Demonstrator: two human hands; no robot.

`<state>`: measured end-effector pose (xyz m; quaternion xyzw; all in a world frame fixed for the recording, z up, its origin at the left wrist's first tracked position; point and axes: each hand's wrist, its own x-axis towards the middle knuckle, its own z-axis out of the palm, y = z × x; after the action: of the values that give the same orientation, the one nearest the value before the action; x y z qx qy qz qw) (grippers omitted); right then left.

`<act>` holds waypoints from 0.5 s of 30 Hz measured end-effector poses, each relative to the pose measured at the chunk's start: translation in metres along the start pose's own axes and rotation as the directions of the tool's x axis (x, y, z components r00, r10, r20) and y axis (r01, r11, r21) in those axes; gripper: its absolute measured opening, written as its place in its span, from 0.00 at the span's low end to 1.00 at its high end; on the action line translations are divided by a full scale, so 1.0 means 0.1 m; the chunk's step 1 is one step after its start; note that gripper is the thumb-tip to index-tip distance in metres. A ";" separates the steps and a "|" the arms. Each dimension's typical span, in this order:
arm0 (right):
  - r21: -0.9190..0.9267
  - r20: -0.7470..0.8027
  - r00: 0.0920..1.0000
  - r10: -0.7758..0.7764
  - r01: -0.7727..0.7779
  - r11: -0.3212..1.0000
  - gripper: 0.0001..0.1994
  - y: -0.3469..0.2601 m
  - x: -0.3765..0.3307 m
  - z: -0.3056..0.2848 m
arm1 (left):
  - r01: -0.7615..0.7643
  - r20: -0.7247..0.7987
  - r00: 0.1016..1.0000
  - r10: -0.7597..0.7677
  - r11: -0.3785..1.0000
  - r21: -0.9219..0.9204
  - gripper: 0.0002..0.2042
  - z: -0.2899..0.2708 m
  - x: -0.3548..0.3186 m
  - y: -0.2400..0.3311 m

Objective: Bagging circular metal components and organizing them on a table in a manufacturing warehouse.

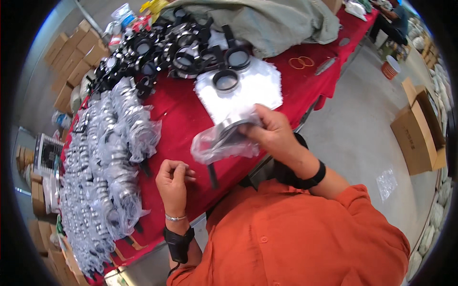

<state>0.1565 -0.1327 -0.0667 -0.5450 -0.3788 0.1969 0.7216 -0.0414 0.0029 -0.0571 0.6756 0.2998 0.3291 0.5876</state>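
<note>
My right hand (274, 131) grips a round metal-rimmed piece (231, 127) in a clear plastic bag, thumb and fingers pinching its rim. A dark handle hangs below the bag over the red cloth. My left hand (174, 178) is held apart from it, to the lower left, its fingers curled together with nothing seen in them. Beyond my right hand, two unwrapped round pieces with black handles, one of them the nearer black-rimmed piece (225, 81), rest on a white cloth (260, 83).
The red-covered table (176, 119) carries rows of bagged metal pieces (119, 167) at left and a heap of unwrapped ones (183, 50) at the back. A greenish sack (272, 24) lies behind. Orange rings (300, 62) sit at right. An open carton (415, 133) stands on the floor.
</note>
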 end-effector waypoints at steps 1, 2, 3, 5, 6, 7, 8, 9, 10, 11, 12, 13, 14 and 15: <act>0.016 0.020 1.000 0.007 -0.007 1.000 0.05 0.01 0.00 -0.01 | -0.048 -0.059 0.997 0.050 0.998 0.044 0.04 -0.05 -0.01 0.02; -0.104 0.094 0.995 -0.028 0.037 0.994 0.06 0.00 0.00 -0.02 | -0.092 -0.115 0.988 0.103 0.991 0.092 0.03 -0.08 -0.01 0.07; -0.216 0.173 0.984 -0.054 0.092 0.972 0.06 -0.03 0.01 -0.01 | -0.108 -0.113 0.985 0.131 0.976 0.190 0.02 -0.02 -0.05 0.24; -0.247 0.243 0.967 -0.077 0.138 0.959 0.08 -0.09 -0.05 0.12 | -0.302 0.102 0.953 0.286 0.856 0.420 0.07 0.17 -0.07 0.46; -0.285 0.295 0.950 -0.105 0.192 0.939 0.09 -0.10 -0.06 0.19 | -0.451 0.275 0.892 0.358 0.685 0.572 0.10 0.24 -0.07 0.52; -0.290 0.269 0.933 -0.239 0.315 0.904 0.11 0.01 -0.05 0.23 | -0.448 0.326 0.893 0.311 0.695 0.563 0.11 0.29 -0.10 0.51; -0.276 0.279 0.929 -0.242 0.319 0.907 0.11 0.05 -0.04 0.24 | -0.445 0.378 0.888 0.264 0.705 0.552 0.12 0.31 -0.11 0.50; -0.191 0.259 0.958 -0.120 0.172 0.966 0.11 0.09 -0.05 0.25 | -0.422 0.383 0.898 0.216 0.669 0.611 0.10 0.30 -0.14 0.53; -0.103 0.250 0.968 0.007 0.019 0.994 0.11 0.10 -0.06 0.26 | -0.418 0.378 0.901 0.214 0.665 0.620 0.10 0.26 -0.13 0.49; -0.011 0.280 0.953 0.115 -0.117 0.993 0.11 0.09 -0.06 0.28 | -0.447 0.373 0.893 0.252 0.595 0.668 0.10 0.20 -0.09 0.39; -0.007 0.283 0.952 0.115 -0.118 0.993 0.11 0.11 -0.06 0.29 | -0.472 0.373 0.881 0.290 0.523 0.710 0.10 0.18 -0.07 0.33; 0.015 0.286 0.947 0.147 -0.157 0.987 0.11 0.15 -0.05 0.31 | -0.470 0.371 0.883 0.288 0.521 0.713 0.10 0.19 -0.08 0.31; 0.036 0.290 0.940 0.178 -0.197 0.980 0.11 0.17 -0.04 0.33 | -0.458 0.354 0.888 0.293 0.519 0.721 0.08 0.22 -0.10 0.29; 0.040 0.292 0.940 0.176 -0.196 0.980 0.11 0.16 -0.03 0.34 | -0.448 0.336 0.893 0.299 0.516 0.730 0.07 0.23 -0.09 0.28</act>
<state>0.1305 -0.1078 -0.0791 -0.5190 -0.4191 0.3541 0.6555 -0.0280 -0.0219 -0.0326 0.9376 0.2105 0.2223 0.1648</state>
